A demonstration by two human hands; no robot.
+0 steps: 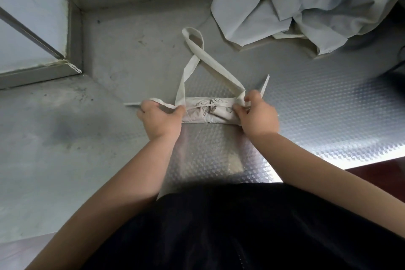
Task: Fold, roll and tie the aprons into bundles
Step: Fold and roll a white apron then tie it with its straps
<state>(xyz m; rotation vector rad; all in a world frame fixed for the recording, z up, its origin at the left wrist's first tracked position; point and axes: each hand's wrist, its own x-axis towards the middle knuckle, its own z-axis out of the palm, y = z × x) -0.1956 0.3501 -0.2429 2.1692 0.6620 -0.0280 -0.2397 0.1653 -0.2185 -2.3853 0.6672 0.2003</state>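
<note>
Clothing: a dark garment [241, 226] fills the near edge, with bare forearms reaching over the embossed metal table [328, 105].
Left hand [161, 116]: its fingers [179, 108] are curled round a pale tie strap [153, 101] at the roll's left end.
Right hand [256, 116]: it pinches the other strap [264, 85] at the right end.
Rolled apron [210, 114]: it lies crosswise on the table between the hands, with a thin cord [203, 106] wound round its middle. The dark print is too blurred to read.
Neck loop [197, 50]: it runs away from the roll, crossed over itself, flat on the table.
Loose aprons [306, 2]: a crumpled pale blue-grey heap at the far right.
</note>
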